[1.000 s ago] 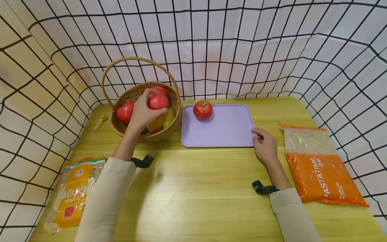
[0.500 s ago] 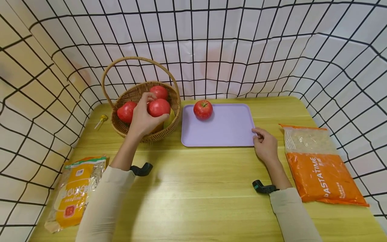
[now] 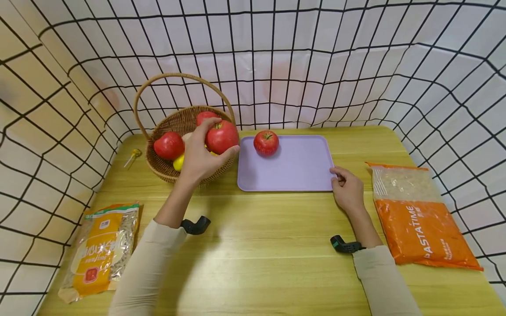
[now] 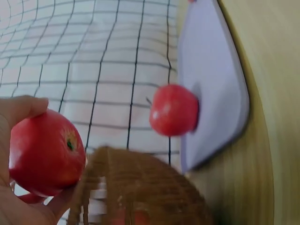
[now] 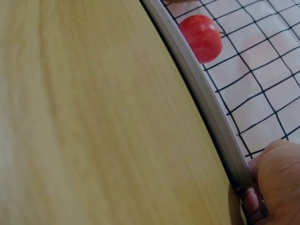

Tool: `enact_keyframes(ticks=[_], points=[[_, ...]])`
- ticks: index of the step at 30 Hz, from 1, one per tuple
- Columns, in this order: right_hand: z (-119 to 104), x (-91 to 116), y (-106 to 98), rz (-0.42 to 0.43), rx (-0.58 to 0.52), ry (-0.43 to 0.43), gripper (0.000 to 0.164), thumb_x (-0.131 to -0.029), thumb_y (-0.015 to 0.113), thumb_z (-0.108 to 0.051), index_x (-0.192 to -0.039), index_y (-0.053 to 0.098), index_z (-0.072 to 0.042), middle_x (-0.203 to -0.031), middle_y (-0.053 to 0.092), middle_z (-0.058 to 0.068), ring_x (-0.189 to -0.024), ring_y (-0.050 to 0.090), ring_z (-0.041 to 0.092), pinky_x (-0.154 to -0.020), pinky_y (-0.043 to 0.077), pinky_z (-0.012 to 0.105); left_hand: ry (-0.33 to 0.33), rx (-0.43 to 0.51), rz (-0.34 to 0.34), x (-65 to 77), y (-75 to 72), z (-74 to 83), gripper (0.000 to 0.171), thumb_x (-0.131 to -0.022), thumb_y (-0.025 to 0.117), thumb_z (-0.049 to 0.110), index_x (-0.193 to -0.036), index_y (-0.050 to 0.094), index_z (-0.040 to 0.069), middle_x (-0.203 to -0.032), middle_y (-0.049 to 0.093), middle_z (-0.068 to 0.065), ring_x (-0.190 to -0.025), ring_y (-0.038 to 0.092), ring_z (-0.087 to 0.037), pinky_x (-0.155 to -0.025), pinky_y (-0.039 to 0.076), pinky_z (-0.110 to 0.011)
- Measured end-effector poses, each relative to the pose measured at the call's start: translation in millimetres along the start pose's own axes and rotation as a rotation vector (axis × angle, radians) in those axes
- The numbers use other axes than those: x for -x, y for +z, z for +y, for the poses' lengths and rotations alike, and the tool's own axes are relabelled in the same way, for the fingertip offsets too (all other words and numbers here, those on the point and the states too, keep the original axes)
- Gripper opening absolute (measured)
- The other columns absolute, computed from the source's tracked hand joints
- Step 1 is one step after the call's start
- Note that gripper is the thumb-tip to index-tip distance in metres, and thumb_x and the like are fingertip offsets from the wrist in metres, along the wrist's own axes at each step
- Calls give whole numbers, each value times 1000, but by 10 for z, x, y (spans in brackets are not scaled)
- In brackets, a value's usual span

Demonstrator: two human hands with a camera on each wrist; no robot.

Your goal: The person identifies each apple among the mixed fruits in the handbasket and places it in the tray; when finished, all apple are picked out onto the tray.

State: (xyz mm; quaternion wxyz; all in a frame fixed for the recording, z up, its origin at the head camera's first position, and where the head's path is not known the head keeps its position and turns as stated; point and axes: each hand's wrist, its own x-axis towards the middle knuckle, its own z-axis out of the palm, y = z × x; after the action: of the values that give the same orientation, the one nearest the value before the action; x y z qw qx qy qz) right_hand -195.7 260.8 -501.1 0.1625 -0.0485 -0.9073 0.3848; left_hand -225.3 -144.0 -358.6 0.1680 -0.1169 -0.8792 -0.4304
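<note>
A red apple is gripped by the fingers of the left hand, held above the side of the basket nearest the tray. The tray's right edge is pinched by the fingers of the right hand. A second apple is rested on the tray, toward its far left corner. More fruit is held in the basket. On the worktop, an orange bag is laid right of the tray; a yellow bag and a lollipop are seen well to its left.
</note>
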Motion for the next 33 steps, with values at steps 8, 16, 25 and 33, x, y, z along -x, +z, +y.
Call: enact_keyframes(ticks=[8,16,25,33], points=[[0,1,-2,-2,-2,5,32,-97,59,-3,-126,72,-1,-127,70,18,-89,57,22,-72,37,13,56,105,-39,-2,315,185,85,-71,91,46,-142,52,22,-137,62,2,-119,61,-16,-99,56,-40],[-9,-1,-10,-1,-12,-10,31,-97,59,-1,-125,72,0,-129,70,19,-88,56,22,-71,37,13,78,83,-129,-24,751,284,82,-70,90,53,-141,56,30,-137,60,1,-122,57,-22,-99,55,-44],[18,27,-1,-5,-11,9,31,-97,60,-2,-125,73,-1,-121,72,18,-87,56,20,-70,37,12,43,157,-220,-116,1266,317,86,-72,93,43,-146,54,27,-144,58,0,-125,59,-21,-100,56,-45],[-19,3,-22,-12,-21,9,32,-97,59,-3,-126,72,-2,-111,72,20,-85,54,19,-69,38,12,-43,129,-282,-229,1638,335,88,-78,90,36,-153,44,26,-151,51,-4,-134,51,-27,-106,51,-51]])
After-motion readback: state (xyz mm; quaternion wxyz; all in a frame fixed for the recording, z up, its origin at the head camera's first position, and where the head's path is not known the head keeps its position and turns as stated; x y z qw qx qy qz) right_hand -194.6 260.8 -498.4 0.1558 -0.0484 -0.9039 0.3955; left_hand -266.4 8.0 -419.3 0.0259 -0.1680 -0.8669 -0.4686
